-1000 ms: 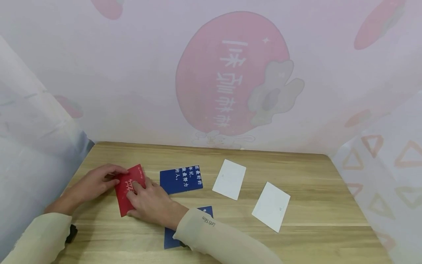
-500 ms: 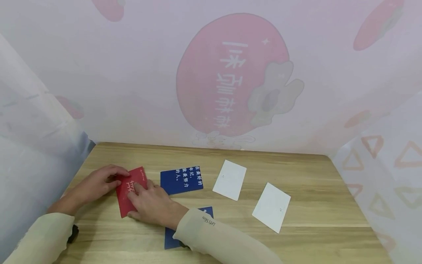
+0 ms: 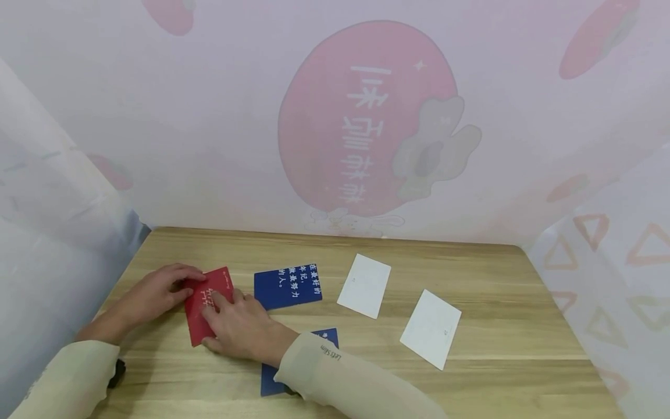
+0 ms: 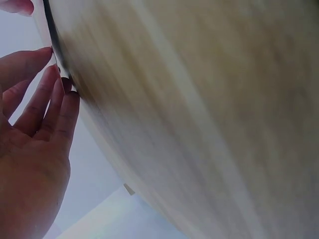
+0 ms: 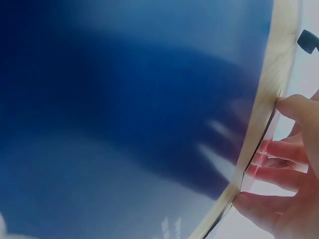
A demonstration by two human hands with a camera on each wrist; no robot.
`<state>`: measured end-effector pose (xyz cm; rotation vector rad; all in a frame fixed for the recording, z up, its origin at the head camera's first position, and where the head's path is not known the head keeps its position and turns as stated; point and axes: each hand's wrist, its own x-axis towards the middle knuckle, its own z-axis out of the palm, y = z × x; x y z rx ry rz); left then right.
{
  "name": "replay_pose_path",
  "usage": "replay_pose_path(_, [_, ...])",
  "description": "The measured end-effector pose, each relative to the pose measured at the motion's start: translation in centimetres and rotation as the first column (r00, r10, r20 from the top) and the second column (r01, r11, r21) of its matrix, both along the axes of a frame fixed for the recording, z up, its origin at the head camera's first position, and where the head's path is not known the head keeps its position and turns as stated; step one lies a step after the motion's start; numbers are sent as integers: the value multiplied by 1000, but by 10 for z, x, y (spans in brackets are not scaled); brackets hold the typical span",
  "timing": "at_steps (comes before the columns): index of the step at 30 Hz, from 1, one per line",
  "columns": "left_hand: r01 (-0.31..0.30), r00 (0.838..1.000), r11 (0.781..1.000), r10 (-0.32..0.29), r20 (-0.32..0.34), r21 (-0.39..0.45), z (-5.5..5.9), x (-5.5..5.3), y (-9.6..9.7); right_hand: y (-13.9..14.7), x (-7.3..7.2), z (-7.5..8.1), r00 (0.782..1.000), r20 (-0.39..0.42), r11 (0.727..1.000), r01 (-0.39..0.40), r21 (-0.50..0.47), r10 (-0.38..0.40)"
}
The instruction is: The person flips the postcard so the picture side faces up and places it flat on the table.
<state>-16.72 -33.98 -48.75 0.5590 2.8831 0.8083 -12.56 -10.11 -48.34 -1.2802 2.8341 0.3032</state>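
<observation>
A red card (image 3: 195, 317) with white handwriting lies on the left of the wooden table, between both hands. The left hand (image 3: 157, 295) holds its left side, with thumb and fingertips at the edge. From the other side the right hand (image 3: 242, 327) grips it; the thumb is at the lower edge and bent fingers press on its face, hiding part of it. In the left wrist view, the fingertips of the left hand (image 4: 35, 159) meet a thin card edge. The right wrist view shows the right hand's thumb and little finger spread along the edge, with red showing between.
A blue card (image 3: 277, 295) with white characters lies right of the red one. Another blue card (image 3: 271, 381) is partly under the right forearm. Two white cards (image 3: 366, 285) (image 3: 432, 330) lie farther right. A printed curtain (image 3: 235, 145) rises behind the table (image 3: 497, 302).
Both hands have brought the red card slightly nearer the person and flatter to the table. The blue and white cards stay in place.
</observation>
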Motion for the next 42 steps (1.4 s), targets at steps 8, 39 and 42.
replay_pose_path(8, [-8, 1000, 1000, 8, -3, -21, -3, 2, 0, -1, 3, 1, 1000, 4, 999, 2, 39, -2])
replay_pose_path(39, [-14, 994, 982, -7, -110, -189, 9, 9, 23, 10, -2, 10, 998, 47, 1000, 28, -5, -28])
replay_pose_path(42, [-20, 994, 980, -2, -111, -197, 14, 10, 31, 16, -5, 13, 998, 57, 999, 36, -5, -35])
